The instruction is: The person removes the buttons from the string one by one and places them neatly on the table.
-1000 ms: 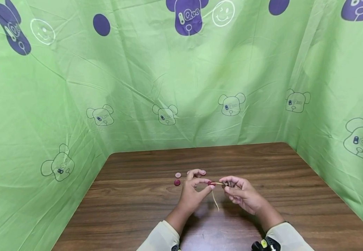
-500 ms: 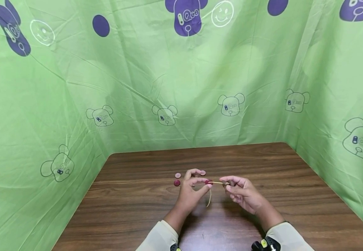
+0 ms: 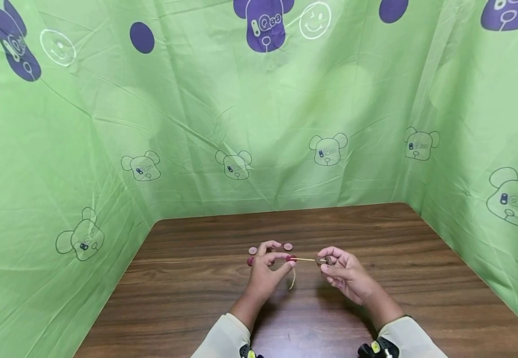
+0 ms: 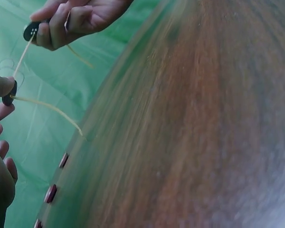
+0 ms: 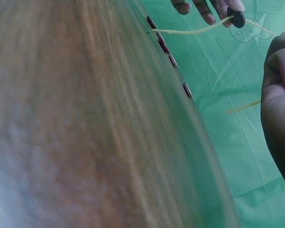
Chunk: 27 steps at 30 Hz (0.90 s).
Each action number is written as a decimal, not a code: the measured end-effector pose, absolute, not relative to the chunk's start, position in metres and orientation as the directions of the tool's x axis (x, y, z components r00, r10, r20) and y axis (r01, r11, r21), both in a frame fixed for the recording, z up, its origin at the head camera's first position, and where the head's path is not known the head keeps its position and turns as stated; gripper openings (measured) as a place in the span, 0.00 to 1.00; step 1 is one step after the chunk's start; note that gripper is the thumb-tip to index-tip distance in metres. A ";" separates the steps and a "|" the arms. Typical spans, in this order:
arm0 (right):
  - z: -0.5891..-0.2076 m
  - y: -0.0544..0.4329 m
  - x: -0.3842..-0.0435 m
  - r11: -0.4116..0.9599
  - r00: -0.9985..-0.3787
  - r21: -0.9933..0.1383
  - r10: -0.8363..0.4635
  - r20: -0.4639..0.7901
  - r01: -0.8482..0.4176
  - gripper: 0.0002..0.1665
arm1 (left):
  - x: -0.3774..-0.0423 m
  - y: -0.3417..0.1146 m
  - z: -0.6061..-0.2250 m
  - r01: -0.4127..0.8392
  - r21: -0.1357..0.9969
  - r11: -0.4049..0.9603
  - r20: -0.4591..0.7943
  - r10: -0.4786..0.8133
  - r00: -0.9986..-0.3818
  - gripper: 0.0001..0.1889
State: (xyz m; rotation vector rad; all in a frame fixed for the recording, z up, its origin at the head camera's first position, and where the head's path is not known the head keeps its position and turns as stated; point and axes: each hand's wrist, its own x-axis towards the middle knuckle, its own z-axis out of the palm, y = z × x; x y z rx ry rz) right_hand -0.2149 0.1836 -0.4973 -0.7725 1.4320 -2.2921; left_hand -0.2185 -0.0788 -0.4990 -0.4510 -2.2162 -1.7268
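Observation:
My left hand [image 3: 261, 278] pinches a dark red button [image 3: 291, 258] between thumb and index finger, above the table. Pale yellow string [image 3: 305, 259] passes through this button and runs straight across to my right hand [image 3: 350, 278]. There, thumb and fingertips grip brown buttons [image 3: 320, 260] on the same string. In the left wrist view the right hand's button [image 4: 31, 31] shows several small holes. From the left hand's button [image 4: 9, 93] a free tail of string [image 4: 52, 108] curves away, and another string end [image 4: 80, 56] hangs below the right hand.
On the wooden table [image 3: 187, 298], beyond the left hand, lie a pale pink button [image 3: 252, 250], another pink button [image 3: 288, 246] and a dark red one [image 3: 250, 261] partly behind the hand. Green printed cloth [image 3: 196, 124] encloses the table's back and sides.
My left hand has moved left with the red button, so more string stretches between the hands. The tail hanging below that button has become shorter. My right hand has hardly moved.

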 end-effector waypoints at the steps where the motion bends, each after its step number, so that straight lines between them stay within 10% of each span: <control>1: -0.497 0.184 -0.215 -0.438 -0.800 -0.899 -0.536 0.271 -0.011 0.19 | -0.219 -0.080 -0.500 0.414 0.880 0.235 0.411 0.061 -0.909 0.07; 27: -0.497 0.187 -0.215 -0.480 -0.772 -0.877 -0.545 0.327 -0.033 0.22 | -0.239 -0.098 -0.515 0.395 0.899 0.188 0.406 -0.023 -0.914 0.06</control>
